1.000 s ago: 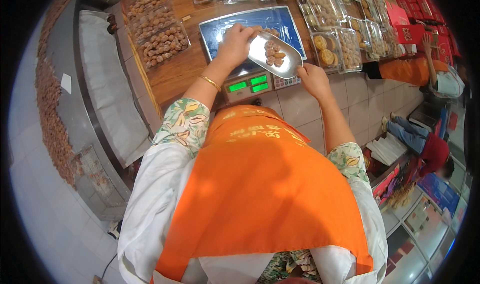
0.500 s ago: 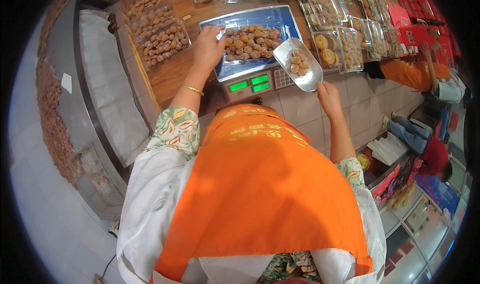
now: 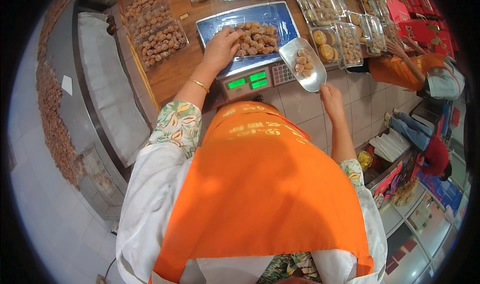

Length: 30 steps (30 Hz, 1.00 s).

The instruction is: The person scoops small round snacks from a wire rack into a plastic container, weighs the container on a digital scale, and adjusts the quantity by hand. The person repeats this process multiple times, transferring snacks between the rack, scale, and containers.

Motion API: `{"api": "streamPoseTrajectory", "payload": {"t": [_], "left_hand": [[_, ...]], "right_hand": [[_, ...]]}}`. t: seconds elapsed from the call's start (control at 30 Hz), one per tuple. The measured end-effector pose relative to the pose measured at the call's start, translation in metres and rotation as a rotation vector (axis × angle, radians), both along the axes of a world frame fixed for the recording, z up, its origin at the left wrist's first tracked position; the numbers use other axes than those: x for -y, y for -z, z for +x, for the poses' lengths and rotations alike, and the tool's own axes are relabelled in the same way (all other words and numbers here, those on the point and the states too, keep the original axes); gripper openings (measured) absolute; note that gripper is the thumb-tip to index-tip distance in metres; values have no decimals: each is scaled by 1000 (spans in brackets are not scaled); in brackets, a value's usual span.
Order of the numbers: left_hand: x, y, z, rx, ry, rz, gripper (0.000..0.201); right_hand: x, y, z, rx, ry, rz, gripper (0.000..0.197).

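Note:
A clear plastic tray (image 3: 242,57) of small brown, sugar-dusted round pieces (image 3: 257,38) sits on the blue plate (image 3: 210,25) of a digital scale (image 3: 248,84) with green displays. Bent over the left side of the pile is my left hand (image 3: 221,50), its fingers curled down at the pieces. What lies between its fingertips, if anything, is hidden. My right hand (image 3: 332,102) grips the handle of a metal scoop (image 3: 311,81), which holds several of the same pieces. The scoop hangs just off the right front corner of the scale.
Filled clear boxes (image 3: 162,45) stand left of the scale on the wooden table (image 3: 175,84). More boxes of round pastries (image 3: 326,46) crowd its right side, near red gift boxes (image 3: 417,30). A co-worker in an orange apron (image 3: 400,73) works at the right.
My left hand has moved right, from the tray's left edge to over the pieces. The scoop has shifted slightly right, still in my right hand and still loaded.

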State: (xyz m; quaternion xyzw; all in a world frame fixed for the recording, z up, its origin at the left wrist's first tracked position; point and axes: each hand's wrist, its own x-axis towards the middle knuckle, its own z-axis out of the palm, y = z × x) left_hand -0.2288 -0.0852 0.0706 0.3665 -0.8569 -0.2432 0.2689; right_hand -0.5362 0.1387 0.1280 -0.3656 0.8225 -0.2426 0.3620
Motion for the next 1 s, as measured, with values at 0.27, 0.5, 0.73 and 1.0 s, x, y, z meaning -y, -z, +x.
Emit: {"api": "streamPoseTrajectory", "payload": {"t": [0.27, 0.5, 0.73, 1.0], "left_hand": [[-16, -11, 12, 3, -15, 110, 30], [-19, -8, 24, -12, 99, 128, 21], [1, -10, 38, -93, -191, 23, 13], [11, -27, 22, -146, -148, 9, 18]], "right_hand": [[3, -4, 8, 26, -9, 29, 38], [8, -8, 16, -7, -53, 62, 38], [12, -3, 15, 3, -77, 24, 38], [19, -2, 14, -18, -109, 36, 40]]}}
